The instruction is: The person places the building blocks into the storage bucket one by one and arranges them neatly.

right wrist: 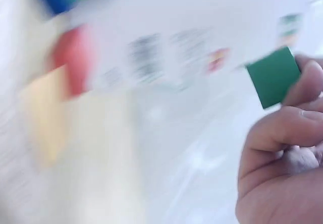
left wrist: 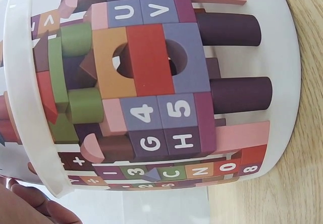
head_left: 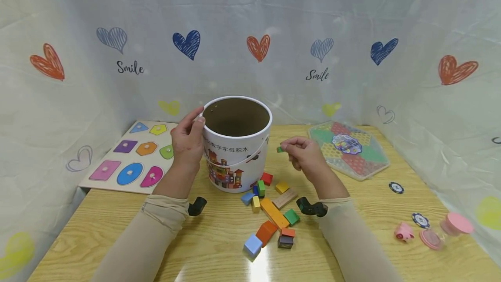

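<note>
- Head view: the left hand (head_left: 187, 142) grips the rim of a smooth white, round bucket (head_left: 235, 158), just right of that hand; its label reads "数字字母积木", the start hidden.
- Left wrist view: the bucket's printed toy blocks carry "U", "V", "G", "4", "H", "5", "N", "O" and "8".
- The right hand (head_left: 306, 156) pinches a flat-faced, square green block (right wrist: 275, 77) between thumb and fingers, beside the bucket and apart from it.
- Between the hands and nearer the person, loose blocks lie on the wood-grained bench (head_left: 78, 238), among them an orange plank (head_left: 274, 213) and a bare-wood plank (head_left: 285, 198).
- Left of the left hand: a pale knobbed shape puzzle (head_left: 127, 157).
- Beyond the right hand: a clear-edged hexagonal game board (head_left: 356, 163).
- Farther right: a dark-rimmed chip (head_left: 420, 220) marked "10".
- Beyond both hands: a creased curtain (head_left: 227, 12) printed "Smile".
</note>
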### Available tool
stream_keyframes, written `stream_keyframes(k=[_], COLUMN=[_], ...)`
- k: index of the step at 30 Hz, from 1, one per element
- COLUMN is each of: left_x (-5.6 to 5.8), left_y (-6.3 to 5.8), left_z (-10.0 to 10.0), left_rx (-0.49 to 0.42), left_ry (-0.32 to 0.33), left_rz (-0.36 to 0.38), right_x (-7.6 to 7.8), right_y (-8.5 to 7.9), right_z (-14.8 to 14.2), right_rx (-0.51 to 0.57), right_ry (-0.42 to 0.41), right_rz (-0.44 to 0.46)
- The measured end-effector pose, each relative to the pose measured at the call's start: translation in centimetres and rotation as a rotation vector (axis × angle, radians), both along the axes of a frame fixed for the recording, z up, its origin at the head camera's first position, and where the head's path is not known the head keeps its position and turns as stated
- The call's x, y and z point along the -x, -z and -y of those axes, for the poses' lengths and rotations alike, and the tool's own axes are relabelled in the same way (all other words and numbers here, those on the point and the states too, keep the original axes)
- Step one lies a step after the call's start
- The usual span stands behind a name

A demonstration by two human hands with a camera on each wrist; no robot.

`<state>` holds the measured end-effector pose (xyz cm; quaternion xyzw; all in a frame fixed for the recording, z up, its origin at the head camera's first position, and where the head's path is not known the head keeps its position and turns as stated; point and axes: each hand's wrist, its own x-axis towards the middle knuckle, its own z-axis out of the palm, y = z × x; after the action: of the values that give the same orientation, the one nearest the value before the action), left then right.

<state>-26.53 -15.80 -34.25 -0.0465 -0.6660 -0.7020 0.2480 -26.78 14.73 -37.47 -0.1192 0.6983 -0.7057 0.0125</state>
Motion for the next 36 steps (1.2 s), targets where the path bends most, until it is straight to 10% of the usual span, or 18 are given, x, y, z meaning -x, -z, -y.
stream_keyframes(k=[11, 23, 36], left_x=[0.0, -0.5, -0.1], left_y=[-0.3, -0.2, -0.1], left_z=[0.1, -0.1, 0.0], left_rx=[-0.008, -0.004, 0.003], left_ry=[-0.014, -0.011, 0.005], left_rz=[-0.014, 0.025, 0.001], right_x=[-2.9, -2.2, -2.0], right_y=[-6.7, -6.3, -5.9], right_z=[3.3, 7.3, 7.3], right_rx=[0.466, 0.206, 0.198], right_ry=[0.031, 0.079, 0.061], right_rz=[-0.285, -0.267, -0.245])
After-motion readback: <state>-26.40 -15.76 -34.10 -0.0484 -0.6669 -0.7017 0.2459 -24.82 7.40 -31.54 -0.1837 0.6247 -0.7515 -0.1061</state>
